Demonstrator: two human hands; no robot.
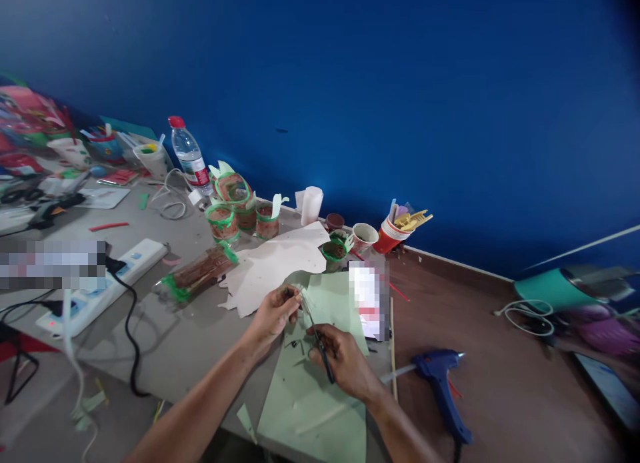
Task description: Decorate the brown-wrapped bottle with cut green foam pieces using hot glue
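My left hand (273, 313) is closed in a pinch on a small pale strip of material, held just above a light green paper sheet (320, 396) on the grey table (200, 336). My right hand (345, 363) is closed on black-handled scissors (316, 331), whose blades point up toward the pinched piece. Small dark scraps lie on the green sheet between my hands. A cream paper sheet (270, 263) lies just beyond my left hand.
A blue glue gun (440, 383) lies at the right. Green-taped cups (235, 213), a water bottle (189, 155), a red cup of sticks (395, 233) and a paper roll (311, 205) stand by the blue wall. A white power strip (105, 283) with cables lies left.
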